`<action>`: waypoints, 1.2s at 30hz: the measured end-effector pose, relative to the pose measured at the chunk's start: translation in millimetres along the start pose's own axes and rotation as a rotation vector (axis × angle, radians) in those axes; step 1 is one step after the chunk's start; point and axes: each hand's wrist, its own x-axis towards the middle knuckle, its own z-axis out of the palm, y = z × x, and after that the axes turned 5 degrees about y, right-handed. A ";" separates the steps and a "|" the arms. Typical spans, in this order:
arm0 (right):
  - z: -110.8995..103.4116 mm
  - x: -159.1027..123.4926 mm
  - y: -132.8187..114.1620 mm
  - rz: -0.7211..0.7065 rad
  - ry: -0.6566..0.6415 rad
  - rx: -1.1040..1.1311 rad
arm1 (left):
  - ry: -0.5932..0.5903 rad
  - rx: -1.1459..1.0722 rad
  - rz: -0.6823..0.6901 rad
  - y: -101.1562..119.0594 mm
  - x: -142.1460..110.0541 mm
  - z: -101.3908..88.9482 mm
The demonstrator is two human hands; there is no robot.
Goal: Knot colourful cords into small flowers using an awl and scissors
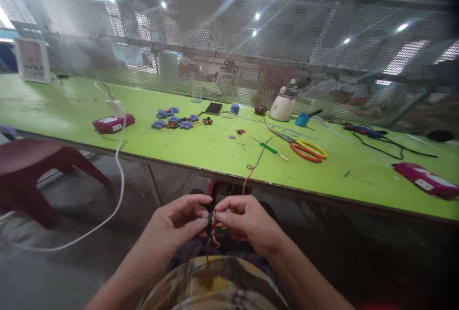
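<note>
"Green table (pixel 179 152) ahead; what are we holding?"
"Yarn piece (pixel 214 234), six o'clock: our left hand (pixel 175 224) and right hand (pixel 251 219) pinch it, fingertips nearly closed."
"Progress?"
"Blue flowers (pixel 173 120), eleven o'clock, look finished; ours, strand (pixel 244 186) attached, seems unfinished."

A small handicraft workshop, apparently for yarn work: a long bright-green tabletop (pixel 201 152) bears blue crocheted flower-like pieces (pixel 172 121), a dark multicolored yarn ball (pixel 260 110), a green-handled hook (pixel 268 148) and scissors with orange and yellow handles (pixel 308 151). Along the far side stands a perforated metal screen (pixel 229 57); at left, a dark-red plastic stool (pixel 32 166) sits on a bare grey floor (pixel 96 257).
</note>
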 end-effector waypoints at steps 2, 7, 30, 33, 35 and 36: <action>-1.3 -0.6 1.1 0.013 0.009 -0.056 | -0.018 0.012 -0.007 -3.3 -0.6 0.4; 2.0 -3.9 2.6 0.015 0.003 -0.162 | 0.047 0.094 0.049 -9.0 -1.0 2.4; -3.0 -13.5 5.4 -0.178 0.080 -0.016 | -0.038 -0.270 -0.155 1.8 7.7 15.3; -1.6 -16.4 5.8 -0.206 0.070 0.005 | -0.077 -0.311 -0.190 4.1 5.6 14.5; -1.4 -16.6 8.4 -0.174 0.044 0.088 | -0.136 -0.376 -0.236 5.3 4.0 14.5; -1.3 -16.4 10.0 -0.141 0.027 0.150 | -0.164 -0.421 -0.258 5.8 3.2 14.9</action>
